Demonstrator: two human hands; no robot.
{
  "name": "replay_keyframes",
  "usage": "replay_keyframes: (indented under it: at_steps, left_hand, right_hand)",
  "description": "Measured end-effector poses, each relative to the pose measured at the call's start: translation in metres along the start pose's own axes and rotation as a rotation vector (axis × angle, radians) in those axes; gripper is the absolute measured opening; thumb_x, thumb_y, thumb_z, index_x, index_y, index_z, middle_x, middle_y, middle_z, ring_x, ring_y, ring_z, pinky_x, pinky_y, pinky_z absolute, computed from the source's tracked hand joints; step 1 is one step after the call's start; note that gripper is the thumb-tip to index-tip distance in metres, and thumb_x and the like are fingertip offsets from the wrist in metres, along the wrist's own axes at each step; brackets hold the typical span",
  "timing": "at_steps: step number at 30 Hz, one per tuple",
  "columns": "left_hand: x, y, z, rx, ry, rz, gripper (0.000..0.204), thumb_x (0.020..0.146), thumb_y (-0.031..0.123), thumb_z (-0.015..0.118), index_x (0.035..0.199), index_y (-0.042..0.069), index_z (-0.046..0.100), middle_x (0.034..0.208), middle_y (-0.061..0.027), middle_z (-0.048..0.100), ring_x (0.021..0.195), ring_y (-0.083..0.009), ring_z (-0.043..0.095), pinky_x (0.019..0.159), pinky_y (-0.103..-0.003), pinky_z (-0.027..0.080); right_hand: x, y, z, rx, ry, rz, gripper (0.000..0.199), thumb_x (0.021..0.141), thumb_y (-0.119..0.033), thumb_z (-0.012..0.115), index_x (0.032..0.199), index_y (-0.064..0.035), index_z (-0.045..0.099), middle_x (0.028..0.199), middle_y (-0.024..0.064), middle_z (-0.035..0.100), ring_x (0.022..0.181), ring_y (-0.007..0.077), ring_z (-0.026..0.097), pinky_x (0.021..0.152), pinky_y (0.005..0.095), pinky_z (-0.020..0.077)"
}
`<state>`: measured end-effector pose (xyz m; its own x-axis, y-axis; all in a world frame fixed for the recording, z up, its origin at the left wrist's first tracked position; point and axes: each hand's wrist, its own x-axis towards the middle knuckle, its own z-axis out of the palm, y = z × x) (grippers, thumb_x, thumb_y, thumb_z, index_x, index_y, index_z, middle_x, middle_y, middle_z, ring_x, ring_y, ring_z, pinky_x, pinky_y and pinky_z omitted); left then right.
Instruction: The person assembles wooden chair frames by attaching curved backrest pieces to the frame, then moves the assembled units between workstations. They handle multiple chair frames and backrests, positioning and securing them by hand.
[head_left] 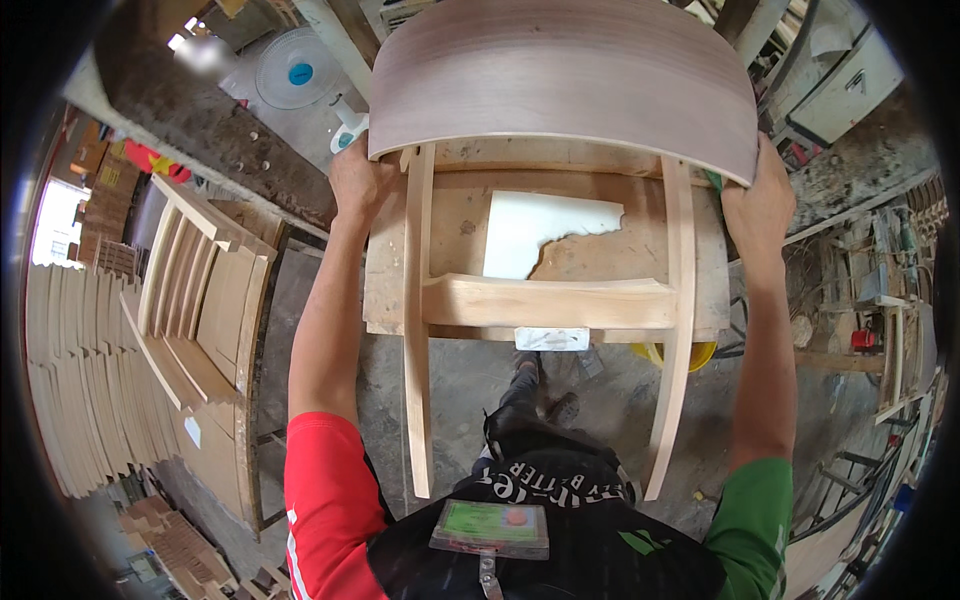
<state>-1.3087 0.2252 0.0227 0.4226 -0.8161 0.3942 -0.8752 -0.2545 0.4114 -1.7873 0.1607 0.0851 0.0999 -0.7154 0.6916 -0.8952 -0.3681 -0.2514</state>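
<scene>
A wooden chair back with a broad curved panel [565, 85] lies over a worktable [385, 285]. Two pale legs, a left leg [417, 380] and a right leg [672, 390], reach from the panel toward my body. Between them runs a cross rail [550, 302]. My left hand [362, 180] is closed round the panel's left lower corner, its fingertips hidden under the wood. At the right lower corner my right hand [760, 208] grips the same panel, most fingers out of sight behind it. A torn white sheet [535, 230] rests on the tabletop below the frame.
Stacked curved wooden parts [95, 370] fill the left side, beside a slatted wooden frame [185, 290] on a board. A white fan [298, 75] stands at the far left. Part of a yellow bucket [702, 354] shows below the table. Wooden frames [905, 360] stand at the right.
</scene>
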Motion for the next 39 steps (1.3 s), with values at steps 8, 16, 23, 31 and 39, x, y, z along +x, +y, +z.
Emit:
replay_keyframes:
  at_steps: [8,16,23,31,39]
  left_hand:
    - [0.03,-0.013,0.055,-0.055,0.034,0.009,0.033,0.092,0.036,0.068,0.103,0.006,0.073,0.101,-0.0238,0.073,0.099,-0.0474,0.068,0.086,-0.053,0.054]
    - [0.038,-0.017,0.08,-0.144,0.127,0.065,0.025,0.092,0.028,0.066,0.097,0.003,0.069,0.097,-0.0217,0.073,0.095,-0.048,0.067,0.081,-0.055,0.054]
    - [0.028,-0.04,0.1,0.052,0.29,0.261,0.025,0.083,0.018,0.068,0.105,0.005,0.068,0.098,-0.0184,0.072,0.091,-0.0438,0.069,0.079,-0.052,0.056]
    - [0.025,-0.045,0.117,-0.097,0.263,0.086,0.036,0.081,0.017,0.067,0.117,0.008,0.069,0.104,-0.0221,0.073,0.1,-0.0464,0.069,0.087,-0.053,0.055]
    - [0.028,-0.057,0.123,0.074,0.402,0.313,0.02,0.089,0.023,0.066,0.103,0.008,0.069,0.093,-0.0197,0.072,0.087,-0.0472,0.068,0.074,-0.053,0.057]
  right_hand:
    - [0.0,0.024,0.085,-0.035,-0.021,0.032,0.047,0.086,-0.01,0.062,0.133,-0.004,0.059,0.117,0.0258,0.068,0.108,0.0482,0.065,0.092,0.0518,0.0525]
    - [0.005,0.043,0.113,-0.039,-0.029,0.054,0.048,0.088,-0.012,0.062,0.136,-0.0057,0.058,0.118,0.0254,0.068,0.109,0.0472,0.065,0.093,0.0517,0.0523]
    - [0.002,0.046,0.125,0.02,0.021,0.033,0.054,0.085,-0.006,0.063,0.138,-0.0074,0.058,0.127,0.0218,0.067,0.118,0.0459,0.063,0.099,0.0493,0.051]
    - [-0.002,0.055,0.137,0.156,-0.048,0.082,0.056,0.082,-0.006,0.066,0.137,-0.0079,0.059,0.127,0.0235,0.067,0.115,0.0463,0.065,0.098,0.0479,0.0524]
    - [0.0,0.07,0.145,0.114,-0.044,-0.016,0.047,0.087,-0.012,0.066,0.133,-0.0033,0.06,0.118,0.0234,0.071,0.111,0.0437,0.069,0.096,0.0466,0.0534]
